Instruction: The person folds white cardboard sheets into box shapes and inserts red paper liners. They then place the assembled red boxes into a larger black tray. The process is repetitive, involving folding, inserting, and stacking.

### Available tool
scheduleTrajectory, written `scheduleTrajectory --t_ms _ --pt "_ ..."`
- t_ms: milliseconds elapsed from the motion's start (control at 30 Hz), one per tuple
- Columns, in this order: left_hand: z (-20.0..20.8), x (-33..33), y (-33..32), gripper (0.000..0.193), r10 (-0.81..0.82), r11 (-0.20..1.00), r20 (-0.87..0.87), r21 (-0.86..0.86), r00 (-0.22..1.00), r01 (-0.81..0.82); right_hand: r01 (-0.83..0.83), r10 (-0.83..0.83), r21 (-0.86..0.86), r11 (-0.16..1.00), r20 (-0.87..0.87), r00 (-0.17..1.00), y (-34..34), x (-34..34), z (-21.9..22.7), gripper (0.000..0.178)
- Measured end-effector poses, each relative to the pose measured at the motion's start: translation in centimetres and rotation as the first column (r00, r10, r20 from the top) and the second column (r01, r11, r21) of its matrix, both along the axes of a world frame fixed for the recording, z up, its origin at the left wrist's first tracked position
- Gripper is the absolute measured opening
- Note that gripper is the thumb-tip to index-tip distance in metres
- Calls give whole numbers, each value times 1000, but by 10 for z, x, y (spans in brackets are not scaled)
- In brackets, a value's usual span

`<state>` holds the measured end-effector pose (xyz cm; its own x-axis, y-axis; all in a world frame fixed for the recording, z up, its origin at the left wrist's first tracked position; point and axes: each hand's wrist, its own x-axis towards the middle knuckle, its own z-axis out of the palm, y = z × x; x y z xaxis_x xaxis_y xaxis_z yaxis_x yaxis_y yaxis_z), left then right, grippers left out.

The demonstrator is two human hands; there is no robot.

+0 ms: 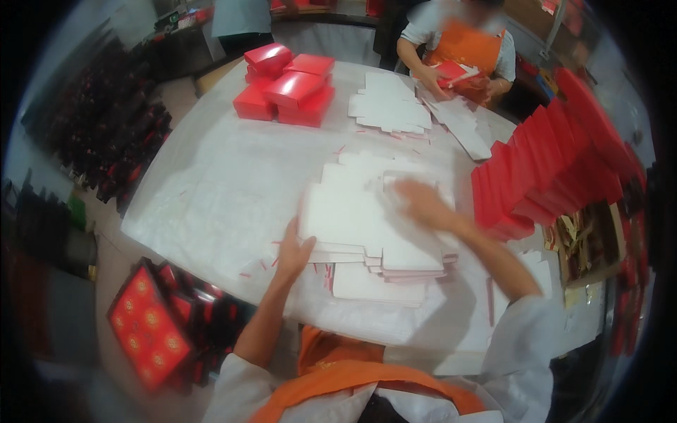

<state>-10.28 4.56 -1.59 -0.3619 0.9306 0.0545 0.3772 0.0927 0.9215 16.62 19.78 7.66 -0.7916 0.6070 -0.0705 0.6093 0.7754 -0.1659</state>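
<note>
A stack of flat white cardboard box blanks (345,211) lies in front of me on the table, its sheets not quite aligned. My left hand (293,248) rests against the stack's left edge, thumb apart from the outstretched fingers. Over the right part of the top blank is my right hand (423,203); motion smears its fingers, so their grip cannot be made out. Another white blank (377,283) sticks out from under the near side of the stack. Small red paper scraps (328,273) are scattered beside it.
Folded red boxes (296,88) are piled at the table's far left. Tall rows of red boxes (529,169) lean at the right, near an open carton (592,243). Across the table a co-worker (462,49) handles a red box beside more blanks (391,104). Patterned red boxes (148,324) stand lower left.
</note>
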Motion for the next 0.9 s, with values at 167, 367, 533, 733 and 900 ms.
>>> scheduleTrajectory --t_ms 167,367,533,733,900 --pt "10 15 3 57 -34 976 -347 189 937 105 27 -14 201 979 -66 998 -72 32 -75 46" --pt "2 33 10 52 185 976 -725 214 664 -38 81 -62 132 988 -142 988 -73 21 -63 44" --pt "7 30 20 34 209 963 -798 270 565 25 96 -69 150 984 -172 983 -73 23 -66 44" --pt "22 5 62 15 87 987 -922 28 378 -160 90 -63 97 991 -256 965 -69 22 -64 43" --pt "68 33 56 8 280 892 -804 420 524 167 148 -155 -59 987 -585 796 -55 56 -77 41"
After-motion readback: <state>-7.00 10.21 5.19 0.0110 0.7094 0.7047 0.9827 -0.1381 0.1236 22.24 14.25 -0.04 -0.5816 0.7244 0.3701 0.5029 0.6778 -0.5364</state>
